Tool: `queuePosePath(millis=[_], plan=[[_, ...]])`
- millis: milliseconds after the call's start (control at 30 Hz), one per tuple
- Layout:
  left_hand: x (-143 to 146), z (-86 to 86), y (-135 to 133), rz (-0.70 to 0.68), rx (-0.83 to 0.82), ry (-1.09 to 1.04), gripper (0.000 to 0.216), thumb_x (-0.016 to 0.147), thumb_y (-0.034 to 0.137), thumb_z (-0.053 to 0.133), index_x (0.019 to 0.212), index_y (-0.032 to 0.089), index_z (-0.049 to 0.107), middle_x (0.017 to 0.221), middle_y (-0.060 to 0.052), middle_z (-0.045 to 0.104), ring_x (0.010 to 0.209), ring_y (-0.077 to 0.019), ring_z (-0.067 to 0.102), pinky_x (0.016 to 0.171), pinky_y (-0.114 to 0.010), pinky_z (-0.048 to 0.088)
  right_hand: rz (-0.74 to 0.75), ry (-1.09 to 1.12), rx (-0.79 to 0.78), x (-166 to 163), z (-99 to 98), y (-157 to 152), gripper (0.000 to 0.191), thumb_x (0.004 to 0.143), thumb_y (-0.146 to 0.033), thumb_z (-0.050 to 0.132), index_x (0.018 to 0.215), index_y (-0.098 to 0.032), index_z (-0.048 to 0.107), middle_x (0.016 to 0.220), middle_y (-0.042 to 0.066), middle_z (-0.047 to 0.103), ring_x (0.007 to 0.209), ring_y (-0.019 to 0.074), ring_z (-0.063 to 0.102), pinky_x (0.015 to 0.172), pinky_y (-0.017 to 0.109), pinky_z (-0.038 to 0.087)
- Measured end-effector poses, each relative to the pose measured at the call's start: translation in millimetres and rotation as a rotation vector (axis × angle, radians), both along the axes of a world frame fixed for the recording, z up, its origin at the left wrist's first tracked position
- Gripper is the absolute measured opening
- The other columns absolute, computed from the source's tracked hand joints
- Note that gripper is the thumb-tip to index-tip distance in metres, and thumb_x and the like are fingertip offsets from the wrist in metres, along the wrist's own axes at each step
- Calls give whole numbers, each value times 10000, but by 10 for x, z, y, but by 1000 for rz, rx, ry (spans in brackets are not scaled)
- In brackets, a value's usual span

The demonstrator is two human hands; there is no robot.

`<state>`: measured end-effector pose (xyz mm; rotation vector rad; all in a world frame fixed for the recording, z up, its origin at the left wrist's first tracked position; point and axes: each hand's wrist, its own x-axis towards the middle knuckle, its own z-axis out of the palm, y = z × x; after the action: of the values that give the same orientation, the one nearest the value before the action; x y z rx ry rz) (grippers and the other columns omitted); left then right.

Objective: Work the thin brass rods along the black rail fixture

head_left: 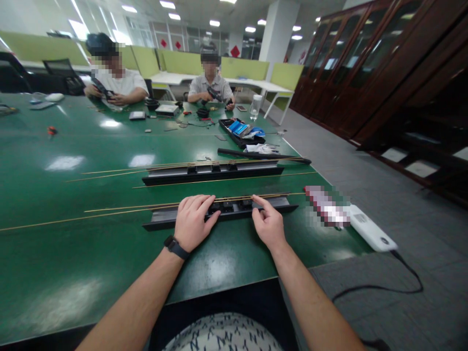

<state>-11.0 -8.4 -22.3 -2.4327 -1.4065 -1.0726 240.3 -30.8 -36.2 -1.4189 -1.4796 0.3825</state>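
Across the left part of the near black channel lies my left hand, its fingers stretched out over the thin brass rods and its thumb apart on the near side. My right hand has its index finger extended, touching the rods along the channel's far edge; its other fingers are curled and its thumb is apart from the index. Between both hands, black blocks sit inside the channel. The far side of the channel under my left hand is hidden.
Beyond lies a second black channel with blocks and rods, then a black tube, white gloves and a black tray. A blurred phone-like object and cabled white power bank sit at right. Two people work across the table.
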Motion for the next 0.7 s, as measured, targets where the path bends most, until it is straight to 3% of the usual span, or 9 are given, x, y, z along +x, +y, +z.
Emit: queuePosePath(millis=[67,167,267,400,533,700], plan=[[0,2,-1,-1,2,0,388,988,408,622,1324,219,667,1253,-107,734,1188,-295,648,1066,-474,432,8,-22,-14,-5,22,-12,432,930,-300,573,1319,-185,722,527,-61,525,455,117,436,564,265,479],[1,9,-4,0,-3,1,390,982,405,630,1326,225,667,1255,-107,734,1190,-297,647,1067,-483,433,16,-24,-15,-14,48,-24,443,928,-310,573,1324,-180,724,504,-76,455,453,121,427,566,272,483],[1,11,-4,1,-4,1,390,983,407,628,1327,228,666,1256,-107,733,1190,-300,649,1066,-484,435,5,-17,-8,-20,52,-25,443,930,-304,567,1326,-177,719,526,-63,515,455,119,441,579,274,497],[-3,-1,2,3,-3,0,386,983,410,628,1325,234,668,1258,-106,733,1188,-302,651,1068,-486,434,-7,-1,5,-20,35,-17,452,928,-299,566,1346,-190,698,773,23,735,456,102,459,564,275,508],[-7,-13,6,6,1,1,391,982,410,632,1329,231,665,1261,-104,732,1191,-299,648,1068,-484,433,-6,-17,-8,-16,22,-13,444,932,-305,570,1335,-187,711,608,-20,649,448,119,457,574,281,510],[-1,-2,0,5,2,10,390,987,409,624,1325,220,664,1262,-102,730,1194,-293,643,1071,-476,430,10,-23,-10,-16,25,-15,464,926,-298,570,1356,-180,699,576,-40,598,447,124,462,583,287,513]])
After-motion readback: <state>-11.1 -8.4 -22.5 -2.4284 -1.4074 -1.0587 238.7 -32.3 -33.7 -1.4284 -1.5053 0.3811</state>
